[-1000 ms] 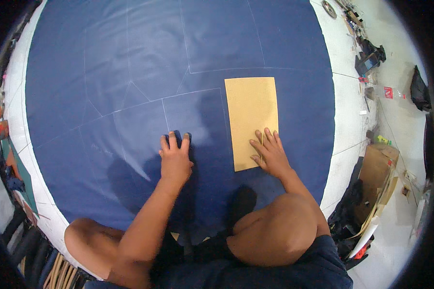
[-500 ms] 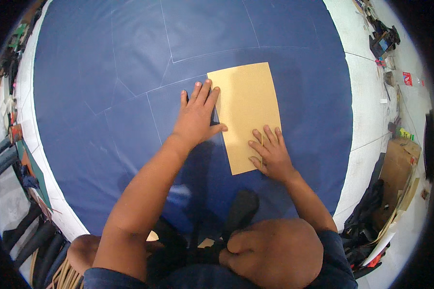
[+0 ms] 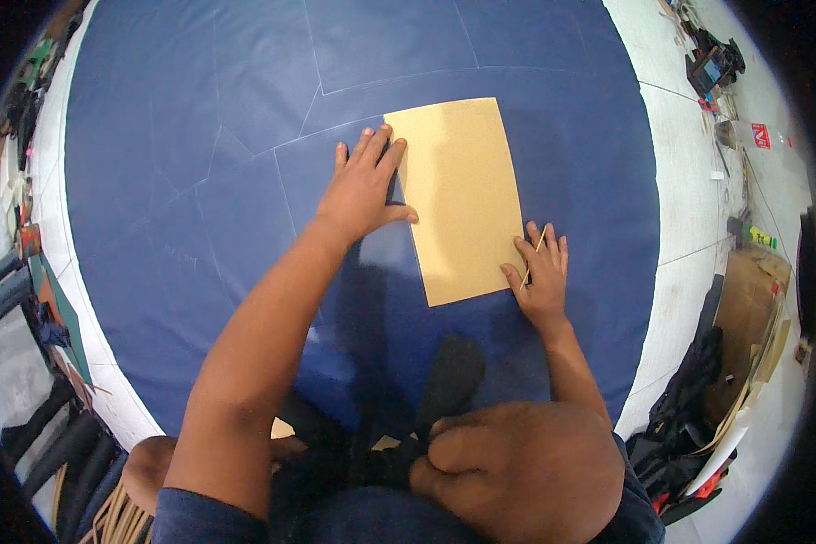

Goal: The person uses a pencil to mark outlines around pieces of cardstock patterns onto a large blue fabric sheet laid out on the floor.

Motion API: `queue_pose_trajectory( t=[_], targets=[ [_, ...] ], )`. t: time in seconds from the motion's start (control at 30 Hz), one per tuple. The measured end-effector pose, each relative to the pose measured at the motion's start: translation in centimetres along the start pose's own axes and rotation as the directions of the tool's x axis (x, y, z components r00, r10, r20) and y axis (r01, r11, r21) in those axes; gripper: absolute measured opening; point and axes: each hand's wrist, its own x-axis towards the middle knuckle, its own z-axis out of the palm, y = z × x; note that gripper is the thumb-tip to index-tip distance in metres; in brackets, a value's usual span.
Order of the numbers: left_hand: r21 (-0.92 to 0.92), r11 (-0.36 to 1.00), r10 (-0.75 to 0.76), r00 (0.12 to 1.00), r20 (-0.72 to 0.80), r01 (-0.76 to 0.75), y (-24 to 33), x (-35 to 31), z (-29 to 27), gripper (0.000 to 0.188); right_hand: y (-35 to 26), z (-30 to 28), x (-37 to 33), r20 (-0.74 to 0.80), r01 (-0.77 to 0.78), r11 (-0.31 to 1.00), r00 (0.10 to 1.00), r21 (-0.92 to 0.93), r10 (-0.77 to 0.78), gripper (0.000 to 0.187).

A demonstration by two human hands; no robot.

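Note:
A tan rectangular sheet, like card [image 3: 458, 199], lies flat on a large spread of dark blue material [image 3: 245, 199]. Thin pale lines are drawn across that material. My left hand [image 3: 361, 186] rests flat with its fingers spread along the sheet's left edge; the thumb and a fingertip or so overlap the card. At the sheet's lower right edge is my right hand [image 3: 542, 276], palm down, mostly on the blue material. A thin yellowish stick [image 3: 536, 251] is tucked across its fingers; which fingers grip it is hard to see.
A pale floor [image 3: 648, 181] borders the material. To the right stand a cardboard piece [image 3: 743, 326], a dark cloth heap [image 3: 680, 399], a clear bottle [image 3: 748, 136] and a small dark device [image 3: 712, 68]. Dark rolls [image 3: 59, 453] and thin canes [image 3: 122, 512] lie at the lower left.
My right hand has slid right, from on top of the card to its edge, and the stick has tilted. My left hand keeps its place on the card's left edge. The whole view has shifted slightly.

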Motion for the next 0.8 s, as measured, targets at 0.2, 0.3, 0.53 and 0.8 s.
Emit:
queue_pose_trajectory(
  t=[0.2,0.3,0.53,0.8],
  targets=[
    [-0.012,1.000,0.001,1.000,0.013,-0.001,-0.09,0.33,0.11,0.109,0.18,0.20,0.05,-0.027,0.023,1.000,0.999,-0.017,-0.023,0.044],
    [-0.030,0.999,0.015,1.000,-0.004,-0.015,-0.24,0.22,0.22,0.111,0.39,0.40,-0.06,-0.049,0.038,0.999,0.998,-0.018,-0.039,0.043],
    [-0.030,0.999,0.023,1.000,-0.011,-0.023,-0.30,0.26,0.62,0.111,0.29,0.43,-0.16,-0.040,0.013,1.000,0.999,0.010,-0.012,0.044],
    [0.016,0.999,0.041,0.999,-0.010,-0.041,-0.42,0.31,0.58,0.110,0.42,0.59,-0.03,-0.062,0.031,0.999,0.998,-0.013,-0.031,0.044]
  ],
)
